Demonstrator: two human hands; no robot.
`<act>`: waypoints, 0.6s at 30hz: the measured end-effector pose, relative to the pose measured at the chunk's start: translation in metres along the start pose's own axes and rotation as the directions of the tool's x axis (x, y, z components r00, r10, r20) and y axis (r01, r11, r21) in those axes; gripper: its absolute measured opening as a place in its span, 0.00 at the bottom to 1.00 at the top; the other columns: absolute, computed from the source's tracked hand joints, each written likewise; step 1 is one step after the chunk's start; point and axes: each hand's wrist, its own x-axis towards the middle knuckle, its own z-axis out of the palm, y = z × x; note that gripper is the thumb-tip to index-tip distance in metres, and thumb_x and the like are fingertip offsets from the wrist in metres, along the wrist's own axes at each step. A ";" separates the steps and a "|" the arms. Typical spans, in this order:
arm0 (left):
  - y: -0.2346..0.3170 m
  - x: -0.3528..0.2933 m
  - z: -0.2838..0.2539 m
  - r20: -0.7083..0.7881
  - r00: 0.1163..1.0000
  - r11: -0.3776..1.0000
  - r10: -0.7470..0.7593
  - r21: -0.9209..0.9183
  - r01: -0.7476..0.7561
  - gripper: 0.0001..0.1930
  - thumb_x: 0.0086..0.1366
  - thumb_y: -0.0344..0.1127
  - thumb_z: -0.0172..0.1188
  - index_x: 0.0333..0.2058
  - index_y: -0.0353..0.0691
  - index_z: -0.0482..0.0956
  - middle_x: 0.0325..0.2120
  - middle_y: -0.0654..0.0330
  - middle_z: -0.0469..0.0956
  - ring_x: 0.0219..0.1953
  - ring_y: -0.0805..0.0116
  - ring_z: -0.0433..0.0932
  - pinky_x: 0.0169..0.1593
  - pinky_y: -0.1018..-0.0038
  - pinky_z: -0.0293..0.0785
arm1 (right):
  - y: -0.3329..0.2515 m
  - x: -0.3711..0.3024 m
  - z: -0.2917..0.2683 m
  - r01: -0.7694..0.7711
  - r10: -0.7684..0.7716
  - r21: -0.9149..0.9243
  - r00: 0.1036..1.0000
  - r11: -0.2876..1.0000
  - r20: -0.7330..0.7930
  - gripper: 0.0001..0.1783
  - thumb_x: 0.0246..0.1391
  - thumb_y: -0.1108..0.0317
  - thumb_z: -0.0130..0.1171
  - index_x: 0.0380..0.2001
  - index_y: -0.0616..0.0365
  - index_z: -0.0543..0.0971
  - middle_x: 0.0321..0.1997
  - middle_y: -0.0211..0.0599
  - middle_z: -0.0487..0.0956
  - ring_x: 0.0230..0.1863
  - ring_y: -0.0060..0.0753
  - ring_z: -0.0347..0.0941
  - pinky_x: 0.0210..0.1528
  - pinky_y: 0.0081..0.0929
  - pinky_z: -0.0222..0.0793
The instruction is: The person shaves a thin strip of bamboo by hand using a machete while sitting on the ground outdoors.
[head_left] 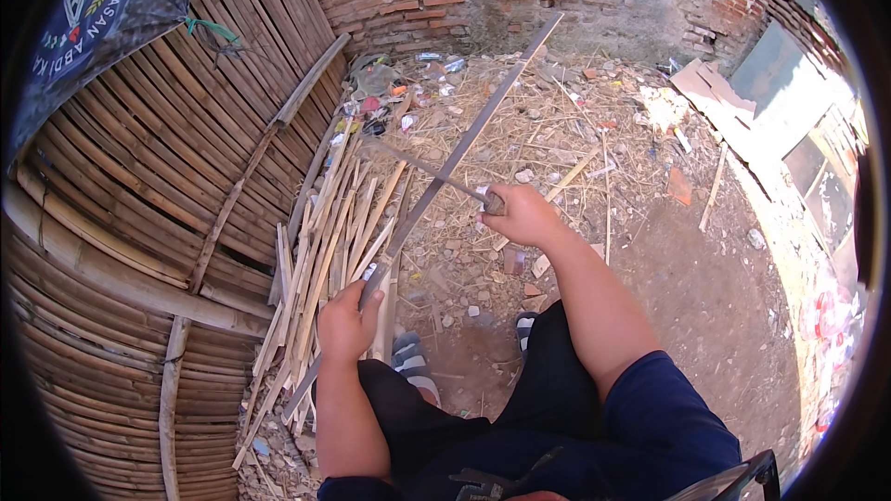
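Above the littered ground (640, 213), a long, narrow strip (424, 204) of wood or bamboo slants from beside the left forearm up toward the brick wall (408, 0); a thin blade (468, 188) crosses it roughly at the middle, though one cannot tell if metal and strip really touch. What could go wrong is mainly a slip; if the blade skids along the smooth face of the strip toward its lower part, it could reach the left hand (345, 320), which grips on that same line. The long upper part seems to have no support, so it may swing or twist under pressure; this could turn the edge toward the knees or the sandalled feet. The lower end passes near the pile of pale strips (316, 250), and it might catch there, causing a sudden jerk.

As for position, the strip lies inside the left hand, with fingers and thumb bent around it, well below the crossing; the right hand (522, 213) is to the right of the strip and apart from it, its fingers folded firmly about the short handle (495, 204) of the blade.
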 end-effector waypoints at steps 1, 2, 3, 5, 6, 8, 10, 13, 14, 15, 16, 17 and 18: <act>-0.004 0.001 0.000 0.023 1.000 1.000 -0.005 -0.003 0.005 0.20 0.67 0.46 0.68 0.46 0.35 0.86 0.36 0.43 0.86 0.38 0.39 0.85 0.44 0.54 0.81 | 0.015 0.005 -0.003 -0.084 0.089 0.049 0.991 0.995 -0.098 0.23 0.54 0.55 0.71 0.48 0.58 0.82 0.39 0.53 0.86 0.43 0.61 0.83 0.47 0.50 0.79; -0.005 0.002 0.001 0.045 0.999 1.000 -0.010 -0.005 0.010 0.19 0.68 0.47 0.67 0.46 0.35 0.86 0.36 0.43 0.86 0.38 0.39 0.85 0.44 0.53 0.80 | 0.027 0.007 -0.002 -0.142 0.155 0.089 0.975 0.986 -0.159 0.24 0.54 0.54 0.72 0.49 0.58 0.82 0.39 0.54 0.86 0.43 0.61 0.83 0.48 0.49 0.79; 0.000 0.004 -0.001 0.066 0.998 1.000 -0.005 0.007 0.005 0.18 0.69 0.46 0.66 0.45 0.35 0.85 0.35 0.43 0.85 0.38 0.39 0.84 0.43 0.53 0.80 | 0.037 0.007 -0.002 -0.202 0.227 0.133 0.949 0.970 -0.219 0.26 0.53 0.54 0.72 0.51 0.58 0.82 0.40 0.55 0.86 0.44 0.61 0.83 0.48 0.49 0.79; 0.010 0.004 -0.006 0.107 0.994 0.999 -0.005 0.033 0.001 0.17 0.70 0.46 0.63 0.44 0.36 0.85 0.34 0.43 0.85 0.37 0.38 0.84 0.42 0.52 0.79 | 0.041 0.006 0.001 -0.236 0.280 0.186 0.923 0.954 -0.265 0.31 0.53 0.53 0.72 0.57 0.58 0.81 0.43 0.60 0.85 0.46 0.59 0.84 0.50 0.47 0.79; 0.010 0.006 -0.006 0.111 0.994 0.999 0.004 0.037 -0.008 0.16 0.71 0.46 0.63 0.43 0.37 0.85 0.33 0.43 0.84 0.37 0.38 0.83 0.42 0.51 0.79 | 0.036 0.004 0.004 -0.209 0.241 0.166 0.948 0.964 -0.206 0.30 0.53 0.53 0.72 0.55 0.58 0.82 0.42 0.58 0.85 0.46 0.59 0.83 0.49 0.48 0.79; 0.008 0.006 -0.005 0.120 0.993 0.999 0.021 0.043 -0.026 0.15 0.71 0.45 0.61 0.42 0.37 0.84 0.32 0.43 0.84 0.36 0.37 0.83 0.41 0.50 0.78 | 0.011 -0.005 0.004 -0.152 0.163 0.131 0.983 0.980 -0.081 0.27 0.54 0.54 0.72 0.53 0.57 0.82 0.42 0.56 0.85 0.47 0.59 0.83 0.49 0.50 0.79; 0.008 0.005 0.000 0.108 0.993 0.998 0.053 0.025 -0.056 0.15 0.72 0.45 0.61 0.43 0.37 0.84 0.32 0.42 0.83 0.36 0.37 0.83 0.41 0.49 0.78 | -0.003 -0.016 0.013 0.031 -0.031 0.041 1.000 0.999 0.000 0.23 0.55 0.53 0.72 0.45 0.58 0.81 0.34 0.54 0.84 0.39 0.58 0.82 0.42 0.48 0.77; 0.007 0.003 -0.001 0.120 0.990 0.997 0.069 0.037 -0.073 0.16 0.72 0.45 0.60 0.44 0.37 0.84 0.32 0.43 0.84 0.36 0.37 0.83 0.41 0.49 0.78 | -0.024 -0.023 0.019 0.214 -0.205 -0.054 0.970 0.975 0.129 0.20 0.55 0.54 0.72 0.39 0.59 0.80 0.30 0.53 0.83 0.36 0.60 0.81 0.39 0.49 0.75; 0.006 0.002 -0.003 0.129 0.989 0.996 0.067 0.047 -0.074 0.16 0.72 0.45 0.60 0.45 0.37 0.84 0.32 0.43 0.84 0.36 0.37 0.83 0.41 0.50 0.78 | -0.028 -0.024 0.018 0.259 -0.242 -0.080 0.955 0.963 0.172 0.19 0.55 0.54 0.72 0.38 0.59 0.80 0.30 0.53 0.83 0.37 0.62 0.81 0.39 0.49 0.75; 0.005 0.002 -0.004 0.122 0.991 0.997 0.059 0.032 -0.063 0.16 0.72 0.45 0.60 0.46 0.38 0.84 0.32 0.43 0.84 0.36 0.37 0.83 0.41 0.50 0.78 | -0.022 -0.020 0.016 0.287 -0.277 -0.050 0.949 0.957 0.153 0.19 0.55 0.54 0.72 0.40 0.57 0.81 0.29 0.53 0.83 0.36 0.61 0.81 0.39 0.50 0.75; 0.003 0.000 -0.005 0.119 0.992 0.999 0.045 0.021 -0.048 0.16 0.73 0.45 0.60 0.46 0.38 0.84 0.32 0.43 0.84 0.36 0.37 0.83 0.41 0.50 0.78 | -0.013 -0.014 0.014 0.214 -0.212 -0.013 0.974 0.977 0.085 0.20 0.55 0.54 0.72 0.41 0.57 0.81 0.29 0.52 0.83 0.35 0.59 0.82 0.39 0.49 0.75; 0.002 -0.001 -0.005 0.116 0.993 0.999 0.036 0.002 -0.037 0.17 0.73 0.45 0.59 0.47 0.38 0.85 0.32 0.43 0.84 0.37 0.37 0.83 0.41 0.50 0.78 | -0.001 -0.007 0.008 0.136 -0.137 0.020 0.990 0.990 0.018 0.21 0.55 0.53 0.72 0.42 0.58 0.81 0.30 0.52 0.83 0.35 0.58 0.82 0.39 0.48 0.75; -0.002 -0.001 -0.005 0.120 0.992 0.999 0.032 -0.003 -0.032 0.17 0.73 0.46 0.59 0.47 0.38 0.85 0.32 0.44 0.84 0.37 0.37 0.83 0.40 0.50 0.78 | 0.010 -0.001 0.003 0.061 -0.058 0.059 0.997 0.996 -0.046 0.22 0.55 0.53 0.72 0.43 0.58 0.82 0.30 0.52 0.84 0.35 0.56 0.83 0.40 0.48 0.75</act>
